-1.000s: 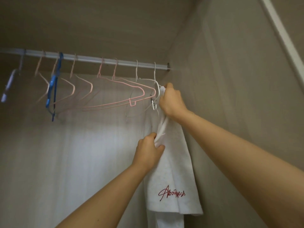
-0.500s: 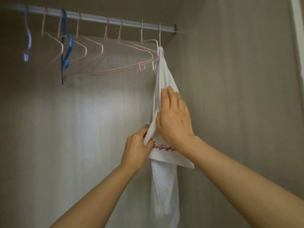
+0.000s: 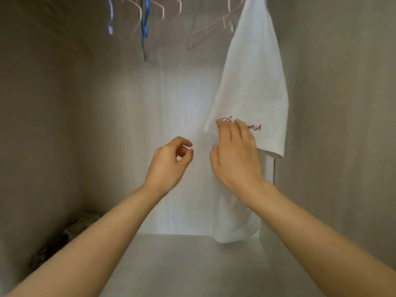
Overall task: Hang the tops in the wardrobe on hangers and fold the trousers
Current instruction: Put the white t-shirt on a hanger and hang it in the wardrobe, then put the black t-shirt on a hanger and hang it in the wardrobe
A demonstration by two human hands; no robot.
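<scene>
A white top (image 3: pixel 252 82) with red script lettering hangs at the right end of the wardrobe, its hem reaching down near the shelf. My right hand (image 3: pixel 234 155) lies flat in front of its lower sleeve edge, fingers straight, tips over the lettering. My left hand (image 3: pixel 171 161) hovers just left of it with fingers loosely curled and holds nothing. Several bare pink hangers (image 3: pixel 205 28) and a blue hanger (image 3: pixel 145 24) hang blurred at the top.
The wardrobe's grey shelf floor (image 3: pixel 192 264) spreads below my arms. A dark patterned bundle of cloth (image 3: pixel 70 232) lies in the left back corner. Side walls close in at left and right (image 3: pixel 342 125).
The view has dropped, so the rail is out of frame. My left hand has let go of the top's edge. My right hand has slid down the cloth to the lettering.
</scene>
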